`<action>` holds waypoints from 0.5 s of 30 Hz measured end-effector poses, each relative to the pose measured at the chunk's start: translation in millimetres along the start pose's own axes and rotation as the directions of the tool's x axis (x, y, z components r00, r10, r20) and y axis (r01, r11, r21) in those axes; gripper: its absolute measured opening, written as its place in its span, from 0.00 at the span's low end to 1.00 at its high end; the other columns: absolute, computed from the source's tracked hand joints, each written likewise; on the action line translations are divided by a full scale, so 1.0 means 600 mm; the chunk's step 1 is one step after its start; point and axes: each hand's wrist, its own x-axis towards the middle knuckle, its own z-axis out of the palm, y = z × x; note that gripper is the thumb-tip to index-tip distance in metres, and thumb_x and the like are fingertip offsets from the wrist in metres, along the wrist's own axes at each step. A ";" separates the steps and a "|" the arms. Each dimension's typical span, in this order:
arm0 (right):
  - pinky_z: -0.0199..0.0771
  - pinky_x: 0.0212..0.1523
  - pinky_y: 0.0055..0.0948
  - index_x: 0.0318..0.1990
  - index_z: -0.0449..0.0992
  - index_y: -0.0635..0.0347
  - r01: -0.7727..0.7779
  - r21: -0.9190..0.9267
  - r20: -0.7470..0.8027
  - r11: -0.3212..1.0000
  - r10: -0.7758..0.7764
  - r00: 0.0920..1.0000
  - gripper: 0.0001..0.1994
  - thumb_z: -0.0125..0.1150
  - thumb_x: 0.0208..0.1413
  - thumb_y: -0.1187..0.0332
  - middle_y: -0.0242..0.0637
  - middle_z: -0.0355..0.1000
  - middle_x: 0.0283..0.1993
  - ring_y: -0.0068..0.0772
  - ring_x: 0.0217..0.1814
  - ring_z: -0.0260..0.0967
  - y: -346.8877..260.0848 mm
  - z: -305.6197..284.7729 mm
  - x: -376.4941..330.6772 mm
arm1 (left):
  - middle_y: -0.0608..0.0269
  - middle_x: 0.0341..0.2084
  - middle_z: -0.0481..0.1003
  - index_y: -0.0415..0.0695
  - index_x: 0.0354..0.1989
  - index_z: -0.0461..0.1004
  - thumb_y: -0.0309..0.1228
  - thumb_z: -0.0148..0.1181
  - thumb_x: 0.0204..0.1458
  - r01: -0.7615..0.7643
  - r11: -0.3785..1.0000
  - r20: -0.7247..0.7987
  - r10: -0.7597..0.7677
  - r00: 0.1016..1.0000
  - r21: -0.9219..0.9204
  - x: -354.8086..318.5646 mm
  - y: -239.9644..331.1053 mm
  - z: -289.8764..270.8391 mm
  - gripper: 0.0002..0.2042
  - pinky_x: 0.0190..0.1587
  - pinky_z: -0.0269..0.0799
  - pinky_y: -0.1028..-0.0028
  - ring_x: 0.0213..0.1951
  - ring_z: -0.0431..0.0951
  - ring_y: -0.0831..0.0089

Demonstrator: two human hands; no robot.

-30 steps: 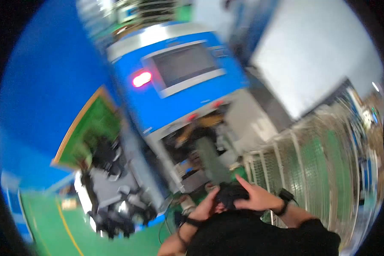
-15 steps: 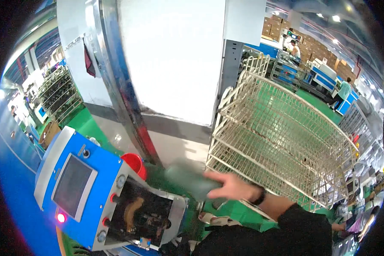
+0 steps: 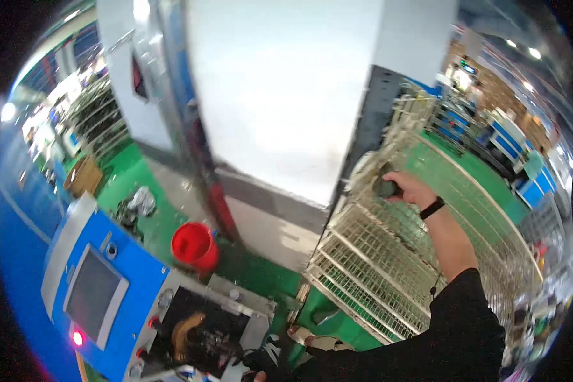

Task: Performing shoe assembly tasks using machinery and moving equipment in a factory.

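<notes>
Right hand holding a small dark part out over a wire-mesh cage.

The right hand [image 3: 409, 188], on an outstretched arm in a black sleeve with a black wristband [image 3: 431, 208], has its fingers closed round a small, dark, rounded part [image 3: 384, 187], held above the far rim of the large cream wire-mesh cage [image 3: 375, 267] beside a tall white column [image 3: 286, 95]. By the look of it, the step in hand is carrying the part to the cage; the next move would call for lowering it inside the mesh walls and parting the fingers. The left hand [image 3: 258, 375] barely shows at the lower edge, and whether its fingers are together cannot be told. Below left stand a blue machine panel with a grey screen [image 3: 102, 286] and a round red plastic bucket [image 3: 194, 245].
</notes>
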 end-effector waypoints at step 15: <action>0.74 0.43 0.28 0.65 0.69 0.58 0.038 -0.017 0.721 0.999 -0.014 0.693 0.24 0.56 0.68 0.56 0.38 0.75 0.53 0.28 0.44 0.75 0.048 0.244 0.054 | 0.50 0.54 0.74 0.36 0.44 0.73 0.27 0.71 0.44 -0.300 0.937 -0.845 0.012 0.535 -0.177 -0.155 -0.284 -0.469 0.19 0.59 0.69 0.66 0.53 0.75 0.65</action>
